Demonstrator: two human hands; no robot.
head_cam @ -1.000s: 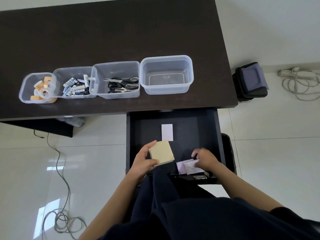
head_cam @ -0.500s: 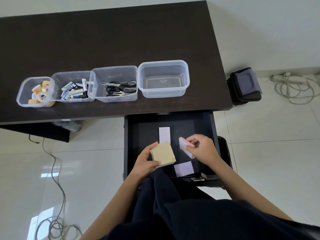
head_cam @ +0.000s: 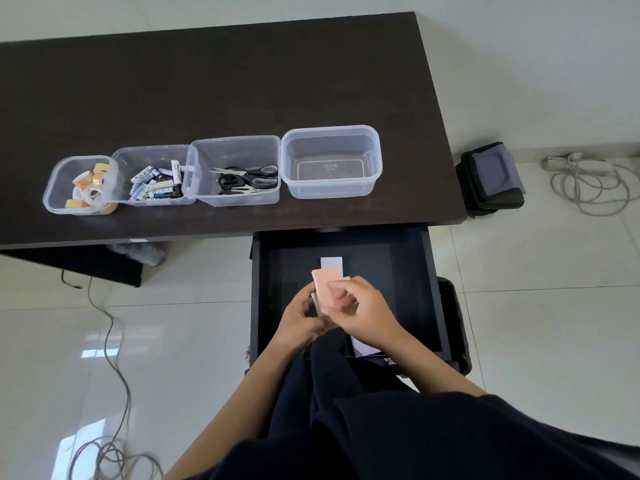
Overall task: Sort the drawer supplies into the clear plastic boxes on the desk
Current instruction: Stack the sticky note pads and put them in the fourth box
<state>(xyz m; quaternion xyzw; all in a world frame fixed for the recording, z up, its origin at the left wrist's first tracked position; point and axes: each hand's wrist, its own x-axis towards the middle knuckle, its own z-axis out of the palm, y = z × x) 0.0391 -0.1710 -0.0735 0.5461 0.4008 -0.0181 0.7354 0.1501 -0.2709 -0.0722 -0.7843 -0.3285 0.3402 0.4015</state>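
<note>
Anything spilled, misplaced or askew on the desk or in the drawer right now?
Nothing stands out. The tape rolls, batteries and scissors each sit in their own clear box, and the rightmost box holds nothing. Both hands, left hand and right hand, hold paper pads over the open drawer, where two loose pads remain.

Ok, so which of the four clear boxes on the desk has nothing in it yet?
The largest box, at the right end of the row nearest the drawer. The other three already hold tape rolls, batteries and scissors.

Both hands over open drawer (head_cam: 408, 271): right hand (head_cam: 363, 311) pinches pink pad (head_cam: 322, 287); left hand (head_cam: 299, 318) grips beneath.
</note>
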